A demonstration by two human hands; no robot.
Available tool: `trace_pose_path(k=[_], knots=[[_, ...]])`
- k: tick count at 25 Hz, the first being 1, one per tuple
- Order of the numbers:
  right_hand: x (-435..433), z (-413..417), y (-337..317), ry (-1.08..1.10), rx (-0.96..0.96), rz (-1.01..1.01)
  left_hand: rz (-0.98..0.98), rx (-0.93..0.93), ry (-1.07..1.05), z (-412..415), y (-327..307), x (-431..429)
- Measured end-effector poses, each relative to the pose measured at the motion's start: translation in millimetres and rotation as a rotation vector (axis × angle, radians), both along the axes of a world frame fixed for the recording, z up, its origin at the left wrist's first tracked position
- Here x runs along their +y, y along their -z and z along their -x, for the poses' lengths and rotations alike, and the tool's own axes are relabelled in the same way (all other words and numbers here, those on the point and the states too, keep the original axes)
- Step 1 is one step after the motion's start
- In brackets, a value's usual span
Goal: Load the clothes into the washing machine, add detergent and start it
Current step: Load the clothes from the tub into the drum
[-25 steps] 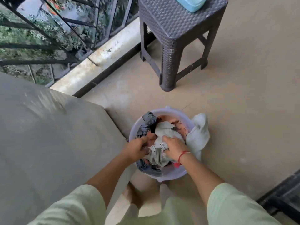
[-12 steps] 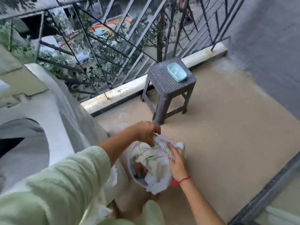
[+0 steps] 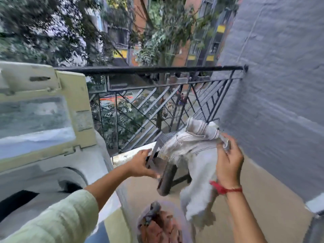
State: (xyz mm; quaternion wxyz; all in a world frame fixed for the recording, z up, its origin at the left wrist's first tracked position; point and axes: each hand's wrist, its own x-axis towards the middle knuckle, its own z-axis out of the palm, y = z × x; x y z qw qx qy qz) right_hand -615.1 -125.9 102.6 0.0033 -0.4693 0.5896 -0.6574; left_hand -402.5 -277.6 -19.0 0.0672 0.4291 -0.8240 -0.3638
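We judge loading barely begun: right hand (image 3: pixel 228 165) pinches a pale garment (image 3: pixel 189 149) aloft; left hand (image 3: pixel 140 163) fingers spread, empty; clothes (image 3: pixel 157 225) lie in the basin (image 3: pixel 187 225); detergent, start outstanding.

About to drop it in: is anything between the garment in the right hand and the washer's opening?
No object visibly does. The lid stands raised above the dark opening. Only the person's own left forearm crosses between the pale garment, gripped by the right hand, and that opening.
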Motion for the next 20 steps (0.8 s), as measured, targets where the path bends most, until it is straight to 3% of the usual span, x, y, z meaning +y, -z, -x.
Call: trace_pose_path(k=[3,6,11,13,16,18,20], knots=[[-2.6,-17.0,-71.6,-0.064,-0.144,0.269,-0.101,0.09,-0.123,-12.0,-8.7,5.9],[-6.9,-36.6,-126.6,-0.169,-0.299,0.465,-0.384,0.381,-0.247,-6.6,-27.1,21.9],[-14.5,-90.8,-141.9,-0.325,-0.363,0.39,-0.954,1.02,-0.393,4.3,-65.8,27.3],[-14.1,-110.1,-131.4,-0.401,-0.365,0.32,-1.059,1.222,-0.346,-3.3,-82.5,25.2],[-17.1,-125.7,-128.9,-0.415,-0.162,0.278,-0.962,1.431,-0.293,-27.3,-102.8,23.1],[-21.8,-132.0,-130.4,-0.341,-0.16,0.296,-0.848,1.483,-0.334,-53.1,-118.9,18.3],[-27.9,-139.5,-128.1,-0.217,-0.219,0.34,-0.605,1.45,-0.532,-86.3,-138.0,8.7]])
